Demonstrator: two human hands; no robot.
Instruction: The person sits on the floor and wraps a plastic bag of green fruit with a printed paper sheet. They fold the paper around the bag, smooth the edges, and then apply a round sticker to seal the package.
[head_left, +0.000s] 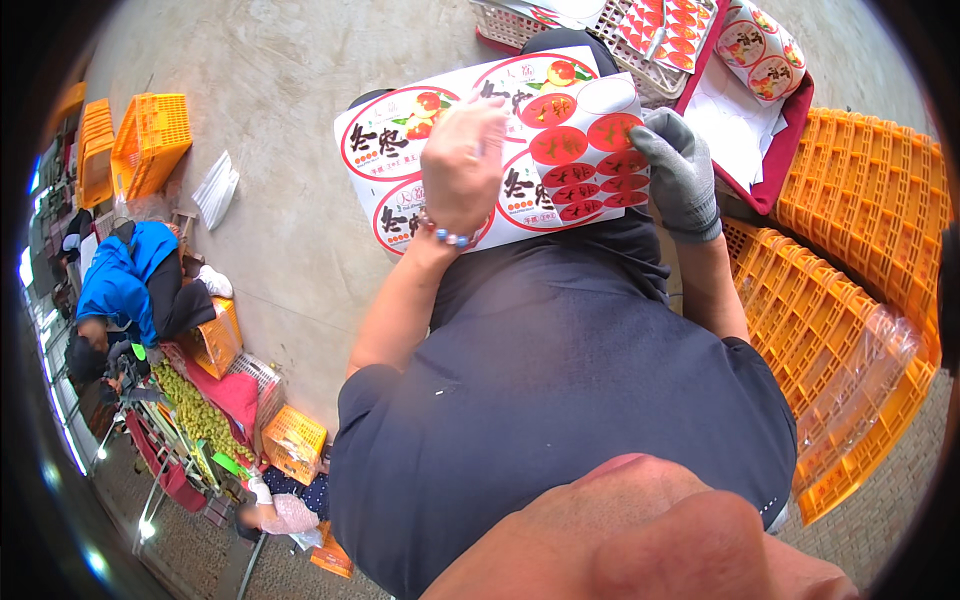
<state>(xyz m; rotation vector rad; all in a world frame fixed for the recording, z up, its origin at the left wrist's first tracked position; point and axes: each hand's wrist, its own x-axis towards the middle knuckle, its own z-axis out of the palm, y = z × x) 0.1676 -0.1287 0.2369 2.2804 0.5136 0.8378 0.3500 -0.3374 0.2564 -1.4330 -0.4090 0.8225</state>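
Note:
A large sheet of round fruit stickers (382, 142) rests across the person's lap. Over its right part lies a smaller sheet of red oval stickers (559, 145), where one oval at the top is blank white. My right hand (679, 180), in a grey glove, pinches the right edge of the smaller sheet between thumb and fingers. Bare and slightly blurred, my left hand (466, 150) is over the middle of the large sheet, a beaded bracelet at its wrist. Whether its fingers hold anything cannot be told.
Beside the knees, a plastic basket (645, 75) holds more sticker sheets. A red-lined container (780, 165) holds white paper and a sticker roll (761, 52). Orange crates (847, 187) stand at right. At left, people work by a heap of green fruit (196, 409).

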